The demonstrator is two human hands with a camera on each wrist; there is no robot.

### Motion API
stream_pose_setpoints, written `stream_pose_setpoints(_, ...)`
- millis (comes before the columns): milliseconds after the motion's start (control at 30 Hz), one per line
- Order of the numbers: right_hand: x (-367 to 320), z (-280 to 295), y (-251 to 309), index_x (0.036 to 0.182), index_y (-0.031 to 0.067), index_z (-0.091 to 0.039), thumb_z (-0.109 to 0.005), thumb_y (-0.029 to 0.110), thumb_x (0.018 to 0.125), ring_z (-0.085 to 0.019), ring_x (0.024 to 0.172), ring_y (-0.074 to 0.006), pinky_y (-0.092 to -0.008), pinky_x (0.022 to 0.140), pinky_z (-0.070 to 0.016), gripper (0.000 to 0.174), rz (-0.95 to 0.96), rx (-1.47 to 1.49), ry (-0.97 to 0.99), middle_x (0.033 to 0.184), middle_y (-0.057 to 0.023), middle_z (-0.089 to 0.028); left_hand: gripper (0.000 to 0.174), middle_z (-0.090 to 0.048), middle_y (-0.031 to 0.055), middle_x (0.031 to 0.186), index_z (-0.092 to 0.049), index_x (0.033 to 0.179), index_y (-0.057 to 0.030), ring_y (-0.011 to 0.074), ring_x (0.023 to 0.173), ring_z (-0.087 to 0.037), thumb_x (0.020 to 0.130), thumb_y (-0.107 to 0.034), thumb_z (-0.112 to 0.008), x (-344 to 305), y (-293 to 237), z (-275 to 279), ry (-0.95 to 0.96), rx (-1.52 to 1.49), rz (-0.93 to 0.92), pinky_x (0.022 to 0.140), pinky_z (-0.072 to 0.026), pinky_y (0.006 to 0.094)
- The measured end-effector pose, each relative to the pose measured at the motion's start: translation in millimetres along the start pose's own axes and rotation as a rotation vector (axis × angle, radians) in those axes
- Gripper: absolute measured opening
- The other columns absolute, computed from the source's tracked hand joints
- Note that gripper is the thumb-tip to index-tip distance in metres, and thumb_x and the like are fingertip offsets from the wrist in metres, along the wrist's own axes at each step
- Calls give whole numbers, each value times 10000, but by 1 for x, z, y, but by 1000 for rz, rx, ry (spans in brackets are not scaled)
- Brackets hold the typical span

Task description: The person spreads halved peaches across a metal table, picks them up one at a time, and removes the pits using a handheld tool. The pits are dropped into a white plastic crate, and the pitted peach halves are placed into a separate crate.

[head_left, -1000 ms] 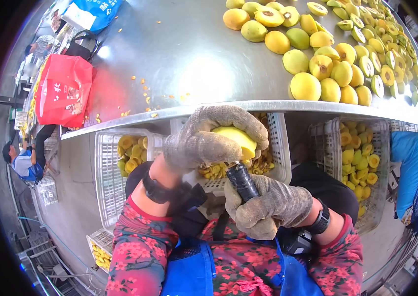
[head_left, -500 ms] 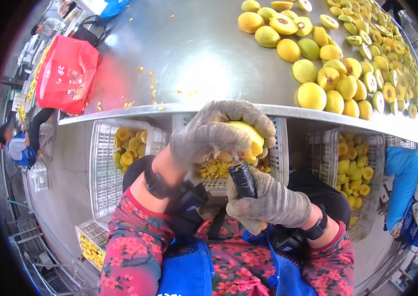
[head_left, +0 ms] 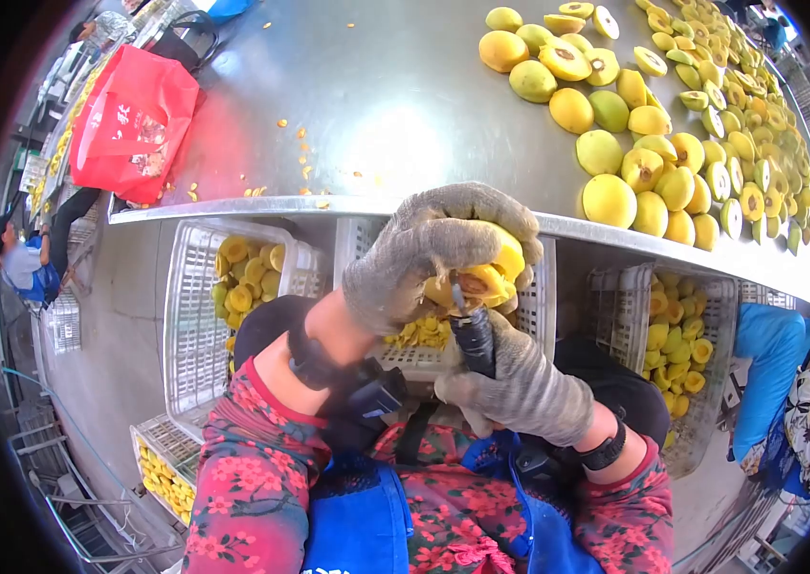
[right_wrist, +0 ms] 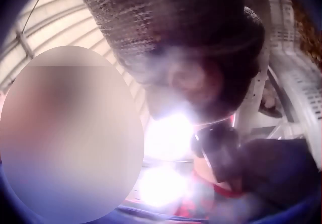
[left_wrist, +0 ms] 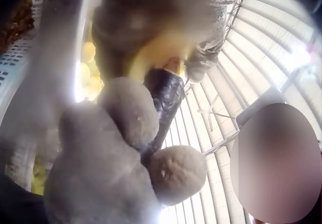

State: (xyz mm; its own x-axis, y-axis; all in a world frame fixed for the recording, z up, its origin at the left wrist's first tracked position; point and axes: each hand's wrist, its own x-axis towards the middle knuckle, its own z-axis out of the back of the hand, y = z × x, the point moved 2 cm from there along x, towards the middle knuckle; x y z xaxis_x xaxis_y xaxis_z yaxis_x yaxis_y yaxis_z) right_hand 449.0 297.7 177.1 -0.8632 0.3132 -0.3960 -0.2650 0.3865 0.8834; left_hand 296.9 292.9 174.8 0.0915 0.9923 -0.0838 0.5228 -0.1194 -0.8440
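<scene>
My left hand (head_left: 414, 253), in a grey knit glove, grips a yellow peach (head_left: 502, 253); its cut face and reddish-brown centre are turned toward the body. A black-wrapped handle with a short metal tip, a pitting tool (head_left: 473, 342), is held in my gloved right hand (head_left: 534, 387), tip right at that cut face. In the left wrist view the curled right fingers (left_wrist: 128, 113) clasp the handle, and the peach (left_wrist: 146, 60) shows dimly behind it, under the left hand (left_wrist: 146, 17). A dark, blurred glove (right_wrist: 186, 32) fills the top of the right wrist view.
Many peach halves lie on the metal table (head_left: 328, 115), right side. Below its edge stand crates: one with peach halves at left (head_left: 180, 325), one with scraps under the hands (head_left: 543, 297), another with halves at right (head_left: 606, 297). A red bag (head_left: 132, 124) sits at left.
The peach has turned in my left hand, so its cut face and brown centre now show beside the metal tip. The right hand stays just below, tool in its grip. The head view has shifted slightly.
</scene>
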Motion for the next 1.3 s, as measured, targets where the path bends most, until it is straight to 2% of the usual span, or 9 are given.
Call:
stream_pose_setpoints(67,11,-4,-29,1180,34,-459,-659,80,771,-655,712,-278,-353,620,-527,457,417,-430,-302,896,-116,-631,394,-621,173,981,-588,1051,25,252,855,-635,792,-270,-591,-1,1,0,-61,-8,-12,731,-560,370)
stream_pose_setpoints(100,13,-2,-34,1275,26,-403,-682,118,762,-646,879,-340,-385,770,-517,591,275,-544,-309,952,-152,-637,377,-619,169,976,-579,1062,21,247,860,-634,805,-254,-584,-1,6,3,-86,-48,-40,744,-557,370)
stream_pose_setpoints(500,22,11,-29,1110,4,-464,-614,6,742,-568,690,-398,-435,588,-476,397,405,-1158,-452,867,-193,-540,339,-623,107,920,-596,1022,6,175,817,-620,809,-258,-602,-10,6,20,-246,202,-58,750,-515,297)
stream_pose_setpoints(600,15,14,-21,993,29,-478,-497,67,863,-603,671,-340,-418,553,-492,137,484,-1273,-515,820,-180,-542,333,-621,87,881,-605,1000,6,161,808,-615,804,-264,-606,-13,-1,26,-306,247,-48,731,-510,291)
stream_pose_setpoints(767,31,11,-66,1069,44,-460,-552,52,816,-662,817,-316,-413,626,-538,269,-136,-1472,-148,940,-177,-602,388,-612,61,860,-615,1023,-32,152,826,-609,786,-325,-708,-43,-36,61,-647,513,-236,686,-488,272)
stream_pose_setpoints(833,29,17,-71,1081,44,-461,-560,56,808,-661,816,-321,-416,627,-538,290,-154,-1477,-86,957,-185,-604,361,-622,122,863,-615,975,-30,246,843,-625,759,-308,-699,-63,-61,93,-817,1441,-104,727,-490,352)
stream_pose_setpoints(900,27,20,-76,1090,41,-464,-567,57,796,-661,816,-321,-416,628,-538,311,-146,-1494,-35,962,-187,-604,349,-632,163,920,-611,983,-62,302,872,-616,786,-347,-655,-79,-69,117,-877,1950,339,728,-474,416)
stream_pose_setpoints(1200,17,33,-57,1080,36,-456,-476,65,839,-647,747,-327,-425,593,-511,244,-94,-1448,-121,934,-190,-601,236,-607,160,941,-578,937,-75,354,896,-594,803,-270,-575,-101,-79,162,-1095,1979,446,752,-461,465)
stream_pose_setpoints(1300,17,32,-55,1048,49,-452,-460,80,864,-644,731,-341,-444,582,-508,187,-104,-1371,-242,889,-194,-609,198,-603,167,917,-570,915,-73,363,864,-594,805,-237,-585,-95,-78,142,-1134,1886,40,728,-460,467)
